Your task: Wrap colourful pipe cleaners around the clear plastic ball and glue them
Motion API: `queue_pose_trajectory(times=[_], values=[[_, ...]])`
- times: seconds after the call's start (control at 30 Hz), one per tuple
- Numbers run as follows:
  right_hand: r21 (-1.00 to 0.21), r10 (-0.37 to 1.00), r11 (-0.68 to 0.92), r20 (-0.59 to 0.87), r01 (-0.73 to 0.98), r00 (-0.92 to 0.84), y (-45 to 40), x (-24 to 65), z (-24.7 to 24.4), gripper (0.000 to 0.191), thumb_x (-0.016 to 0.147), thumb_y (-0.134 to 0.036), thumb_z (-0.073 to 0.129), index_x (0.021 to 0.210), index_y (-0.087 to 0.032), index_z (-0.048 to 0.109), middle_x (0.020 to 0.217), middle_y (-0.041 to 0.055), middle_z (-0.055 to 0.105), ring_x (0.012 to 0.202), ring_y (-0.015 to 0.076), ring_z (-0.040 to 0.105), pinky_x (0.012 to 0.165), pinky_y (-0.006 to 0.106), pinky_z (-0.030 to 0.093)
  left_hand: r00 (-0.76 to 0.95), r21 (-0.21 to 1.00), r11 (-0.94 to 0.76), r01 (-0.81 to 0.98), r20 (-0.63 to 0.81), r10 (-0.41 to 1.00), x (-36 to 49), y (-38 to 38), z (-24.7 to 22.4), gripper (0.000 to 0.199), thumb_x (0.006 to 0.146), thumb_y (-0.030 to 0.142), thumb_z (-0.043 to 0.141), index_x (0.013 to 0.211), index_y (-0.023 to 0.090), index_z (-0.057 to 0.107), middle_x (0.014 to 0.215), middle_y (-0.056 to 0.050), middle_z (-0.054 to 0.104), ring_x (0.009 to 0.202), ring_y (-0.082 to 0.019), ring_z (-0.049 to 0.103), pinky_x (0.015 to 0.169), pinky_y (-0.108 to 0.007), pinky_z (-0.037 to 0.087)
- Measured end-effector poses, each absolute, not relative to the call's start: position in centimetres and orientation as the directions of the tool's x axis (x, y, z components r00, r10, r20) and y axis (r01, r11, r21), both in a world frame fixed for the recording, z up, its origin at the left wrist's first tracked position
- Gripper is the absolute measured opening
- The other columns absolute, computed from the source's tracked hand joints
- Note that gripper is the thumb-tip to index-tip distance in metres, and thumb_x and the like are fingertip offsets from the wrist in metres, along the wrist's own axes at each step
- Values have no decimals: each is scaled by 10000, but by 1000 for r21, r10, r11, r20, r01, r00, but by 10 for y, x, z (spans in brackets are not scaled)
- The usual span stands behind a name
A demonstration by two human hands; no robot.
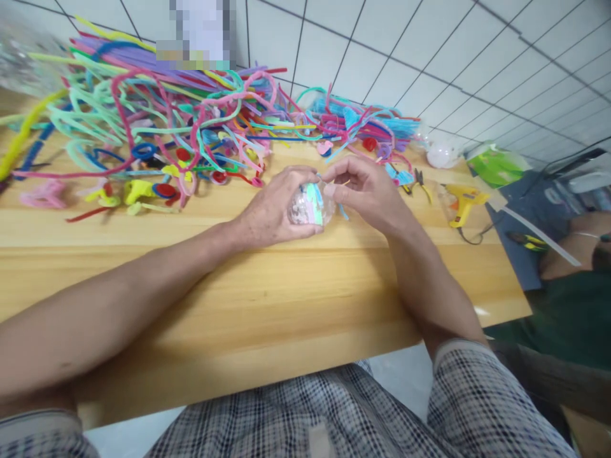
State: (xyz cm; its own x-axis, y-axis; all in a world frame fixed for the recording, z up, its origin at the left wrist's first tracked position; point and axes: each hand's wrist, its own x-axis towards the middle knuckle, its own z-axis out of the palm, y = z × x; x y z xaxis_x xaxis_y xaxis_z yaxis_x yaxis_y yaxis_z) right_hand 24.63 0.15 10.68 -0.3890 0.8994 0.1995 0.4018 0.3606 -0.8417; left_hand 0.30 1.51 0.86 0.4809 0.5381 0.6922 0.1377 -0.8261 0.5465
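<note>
Over the middle of the table, my left hand (272, 213) is closed around a clear, round ball (310, 207) with blue, green and pink pieces showing in it. My right hand (360, 187) is at the ball's upper right side, with thumb and forefinger pinched together near its top. What those fingers hold is too small to make out. A short light-blue strip (343, 212) hangs just below the right fingers, beside the ball.
Beyond my hands lies a large tangled heap of pipe cleaners (157, 114). Pliers (422, 186), a yellow glue gun (465, 203) with its cord, and a whitish ball (442, 154) are toward the right. Another person (568, 305) sits at the right edge.
</note>
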Motion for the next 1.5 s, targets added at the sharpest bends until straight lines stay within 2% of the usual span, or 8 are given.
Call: queue_pose_trajectory(times=[0.33, 0.53, 0.73, 0.87, 1.0, 1.13, 1.37, 1.5], values=[[-754, 865, 449, 232, 479, -445, 1, 251, 110, 393, 902, -581, 976, 1097, -296, 788, 1086, 30, 809, 898, 227, 738, 705, 369, 631, 490, 533, -832, 158, 689, 534, 4, 16, 7, 848, 905, 575, 979, 1573, 309, 529, 1570, -141, 691, 1485, -383, 693, 1259, -606, 588], [-720, 853, 476, 238, 505, -465, 3, 253, 110, 386, 887, -594, 990, 1083, -337, 780, 1111, 26, 842, 955, 239, 776, 775, 385, 675, 505, 566, -812, 143, 664, 552, 3, 16, 8, 869, 913, 635, 963, 1596, 334, 517, 1605, -137, 667, 1519, -386, 675, 1284, -616, 580], [-699, 875, 444, 205, 560, -438, 2, 251, 111, 417, 823, -552, 1046, 1051, -336, 772, 1172, 41, 852, 949, 256, 791, 872, 446, 717, 515, 511, -846, 151, 690, 509, 1, 17, 10, 823, 1001, 744, 833, 1630, 346, 481, 1583, -134, 663, 1500, -360, 684, 1228, -632, 623], [-684, 884, 436, 204, 584, -421, 0, 250, 110, 385, 865, -535, 1021, 1091, -340, 777, 1208, 48, 849, 1015, 277, 799, 924, 463, 725, 518, 530, -833, 161, 672, 528, 1, 18, 9, 843, 976, 767, 847, 1623, 375, 475, 1597, -128, 660, 1508, -364, 680, 1242, -639, 621], [-677, 882, 439, 201, 591, -425, 0, 249, 109, 422, 826, -545, 1049, 1079, -349, 773, 1185, 58, 845, 1090, 311, 793, 928, 472, 725, 530, 515, -844, 150, 679, 508, 0, 19, 10, 862, 980, 775, 844, 1623, 343, 468, 1590, -137, 662, 1498, -366, 684, 1232, -646, 626], [-683, 889, 431, 210, 589, -406, -3, 246, 110, 411, 842, -542, 1034, 1074, -341, 761, 1188, 51, 828, 1080, 305, 780, 959, 489, 717, 529, 524, -837, 157, 671, 520, 1, 19, 10, 877, 979, 800, 838, 1619, 325, 472, 1593, -144, 660, 1499, -350, 677, 1245, -644, 617], [-687, 899, 408, 187, 602, -397, -7, 244, 112, 395, 865, -530, 1004, 1082, -326, 744, 1187, 42, 809, 1086, 301, 767, 949, 469, 704, 503, 529, -839, 128, 694, 514, 2, 18, 9, 832, 982, 770, 837, 1616, 372, 472, 1571, -132, 669, 1481, -375, 695, 1229, -656, 624], [-710, 906, 393, 190, 584, -379, -7, 243, 111, 419, 842, -538, 1019, 1070, -326, 740, 1167, 49, 797, 1069, 306, 763, 922, 473, 693, 524, 559, -818, 137, 660, 539, 0, 17, 12, 845, 967, 831, 809, 1611, 395, 477, 1589, -127, 666, 1505, -392, 681, 1255, -671, 602]])
